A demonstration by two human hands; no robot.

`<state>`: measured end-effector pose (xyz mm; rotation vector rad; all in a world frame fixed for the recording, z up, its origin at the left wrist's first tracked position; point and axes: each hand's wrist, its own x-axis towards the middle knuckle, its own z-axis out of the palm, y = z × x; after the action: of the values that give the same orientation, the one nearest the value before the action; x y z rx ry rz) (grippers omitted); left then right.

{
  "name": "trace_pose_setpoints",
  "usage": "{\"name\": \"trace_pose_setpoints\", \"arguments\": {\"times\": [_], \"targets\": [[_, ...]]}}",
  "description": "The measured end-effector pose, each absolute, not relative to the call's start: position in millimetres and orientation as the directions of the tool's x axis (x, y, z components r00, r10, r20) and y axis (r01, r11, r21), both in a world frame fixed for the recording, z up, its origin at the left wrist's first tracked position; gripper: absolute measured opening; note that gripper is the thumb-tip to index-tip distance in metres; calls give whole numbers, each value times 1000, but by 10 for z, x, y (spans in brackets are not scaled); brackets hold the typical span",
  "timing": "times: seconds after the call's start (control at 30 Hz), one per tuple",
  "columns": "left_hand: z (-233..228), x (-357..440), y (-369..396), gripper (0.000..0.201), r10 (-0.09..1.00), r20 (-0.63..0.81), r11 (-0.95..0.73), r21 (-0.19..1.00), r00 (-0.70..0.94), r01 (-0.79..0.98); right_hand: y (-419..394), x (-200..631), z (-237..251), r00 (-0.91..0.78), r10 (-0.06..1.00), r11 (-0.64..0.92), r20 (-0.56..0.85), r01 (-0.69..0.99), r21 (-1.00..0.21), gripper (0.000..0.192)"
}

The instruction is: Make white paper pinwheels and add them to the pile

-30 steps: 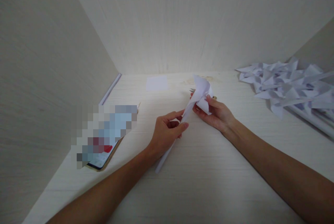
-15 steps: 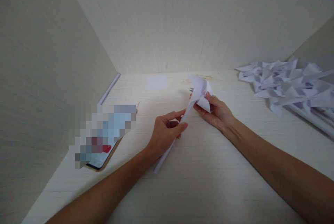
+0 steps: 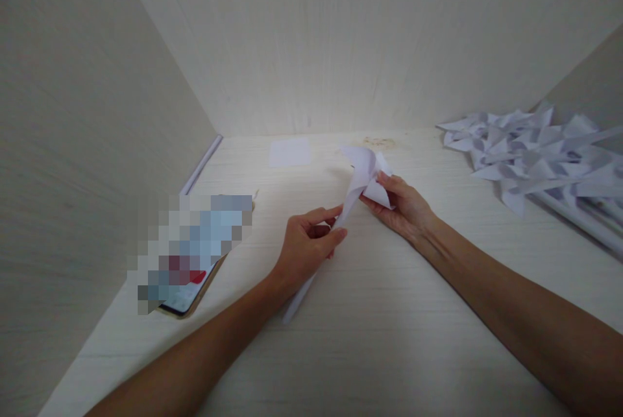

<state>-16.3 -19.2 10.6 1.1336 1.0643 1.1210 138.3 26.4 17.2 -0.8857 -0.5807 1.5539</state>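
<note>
A white paper pinwheel [image 3: 364, 170] on a rolled paper stick [image 3: 298, 297] is held above the pale desk [image 3: 389, 339]. My left hand [image 3: 306, 248] grips the stick between thumb and fingers; the stick's lower end pokes out below the wrist. My right hand [image 3: 402, 206] pinches the folded paper blades at the top of the stick, thumb on the front fold. Both hands are near the middle of the desk.
A pile of finished white paper pinwheels [image 3: 530, 154] lies at the right. A phone [image 3: 192, 255], partly pixelated, rests at the left. A small white paper square [image 3: 291, 152] lies near the back wall, and a rolled paper stick [image 3: 202, 164] lies along the left wall.
The pinwheel head has tipped slightly left and lower as my right hand worked the folds. The view shifted slightly; my left hand stays on the stick.
</note>
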Motion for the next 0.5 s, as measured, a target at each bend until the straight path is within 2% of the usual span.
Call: {"name": "trace_pose_setpoints", "arguments": {"times": [0.27, 0.5], "targets": [[114, -172, -202, 36, 987, -83, 97, 991, 134, -97, 269, 1407, 139, -31, 977, -188, -211, -589, -786, 12], [115, -170, -178, 37, 988, -95, 107, 990, 125, -96, 269, 1417, 114, -72, 973, -215, -220, -637, -740, 13]]}}
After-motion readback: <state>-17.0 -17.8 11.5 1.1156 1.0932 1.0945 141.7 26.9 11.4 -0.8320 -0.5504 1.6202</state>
